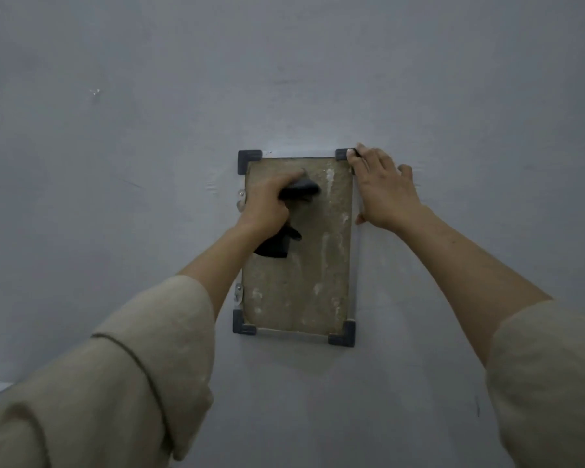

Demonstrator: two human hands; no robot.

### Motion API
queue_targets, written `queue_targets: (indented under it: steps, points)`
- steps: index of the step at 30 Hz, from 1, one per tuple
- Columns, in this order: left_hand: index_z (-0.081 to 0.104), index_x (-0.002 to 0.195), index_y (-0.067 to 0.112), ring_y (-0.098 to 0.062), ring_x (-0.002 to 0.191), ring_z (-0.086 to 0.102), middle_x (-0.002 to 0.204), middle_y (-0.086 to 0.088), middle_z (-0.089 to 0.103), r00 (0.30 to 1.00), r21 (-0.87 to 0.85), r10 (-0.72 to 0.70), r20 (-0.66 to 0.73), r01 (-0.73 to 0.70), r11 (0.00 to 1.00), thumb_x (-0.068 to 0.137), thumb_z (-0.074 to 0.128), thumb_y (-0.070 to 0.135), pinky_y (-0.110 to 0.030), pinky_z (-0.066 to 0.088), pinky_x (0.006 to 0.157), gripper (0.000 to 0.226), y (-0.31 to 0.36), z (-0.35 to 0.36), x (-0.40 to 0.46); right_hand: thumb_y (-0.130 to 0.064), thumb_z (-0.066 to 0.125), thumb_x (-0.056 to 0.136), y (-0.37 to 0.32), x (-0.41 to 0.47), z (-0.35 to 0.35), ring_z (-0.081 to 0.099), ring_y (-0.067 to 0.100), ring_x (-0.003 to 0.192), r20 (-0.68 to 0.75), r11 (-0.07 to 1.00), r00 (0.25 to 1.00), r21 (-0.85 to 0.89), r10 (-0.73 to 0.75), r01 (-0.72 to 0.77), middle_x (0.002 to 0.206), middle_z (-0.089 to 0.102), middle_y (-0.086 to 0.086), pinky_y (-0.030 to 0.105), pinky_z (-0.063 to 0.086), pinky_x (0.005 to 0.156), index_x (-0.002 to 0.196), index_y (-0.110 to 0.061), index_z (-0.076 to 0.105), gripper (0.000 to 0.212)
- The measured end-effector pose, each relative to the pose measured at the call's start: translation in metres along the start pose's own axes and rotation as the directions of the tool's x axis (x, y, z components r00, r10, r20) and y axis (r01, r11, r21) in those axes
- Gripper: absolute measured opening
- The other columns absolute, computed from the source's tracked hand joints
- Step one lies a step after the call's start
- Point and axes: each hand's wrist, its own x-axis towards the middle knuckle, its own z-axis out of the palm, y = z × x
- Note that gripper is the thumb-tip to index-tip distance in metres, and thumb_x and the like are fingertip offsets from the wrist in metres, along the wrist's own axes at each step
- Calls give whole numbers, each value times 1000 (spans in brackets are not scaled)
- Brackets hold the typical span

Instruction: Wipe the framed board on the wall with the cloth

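A small framed board (pixel 314 282) hangs on the grey wall, brownish and streaked with pale stains, with dark corner pieces. My left hand (pixel 267 204) grips a dark cloth (pixel 301 190) and holds it against the board's upper left part; a tail of the cloth hangs below my wrist. My right hand (pixel 382 187) lies flat with straight fingers on the board's upper right edge and the wall beside it, one fingertip on the top right corner piece.
Plain grey wall (pixel 149 163) all around the board. Two small metal brackets (pixel 240 197) sit on the frame's left side. My pale long sleeves fill the lower corners. A light strip shows at the far lower left.
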Motion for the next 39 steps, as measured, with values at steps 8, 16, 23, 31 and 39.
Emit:
queue_targets:
  steps: [8,16,23,31,39]
  points:
    - [48,134,13,-25,129,42,138,-11,49,961,-78,-180,-209,168,983,80,38,-18,-23,29,108,63,-3,-5,11,-28,77,74,2,-2,1,3,24,146,3,1000,1000,4,0,0,159,-2,0,52,22,111,152,-15,3,109]
    - [55,129,14,-23,128,45,134,-9,54,1000,20,12,-20,-12,1000,78,40,-17,-21,30,104,62,-9,-17,11,-29,79,72,2,0,1,5,24,146,-10,1000,1000,-6,1,-2,159,0,1,52,25,109,152,-14,4,110]
    - [50,133,13,-21,134,38,141,-9,47,959,52,170,226,-186,981,81,41,-17,-20,21,108,60,-13,3,-29,-28,78,74,1,0,1,4,25,146,-10,1000,1000,-9,2,-2,159,0,2,52,25,108,152,-14,4,109]
    - [51,132,12,-26,125,45,134,-12,51,959,-74,-202,-198,191,979,76,39,-20,-13,26,100,66,-20,4,-32,-28,78,73,2,0,3,5,24,146,-12,1000,1000,10,1,-1,159,0,1,52,25,109,152,-15,4,109]
    - [54,129,9,-25,126,47,133,-13,54,999,39,22,-39,-20,999,77,41,-21,-24,28,110,62,-41,-5,-34,-29,79,73,3,-1,3,6,24,145,-22,1000,1000,16,-1,1,158,1,2,52,25,109,152,-15,4,109]
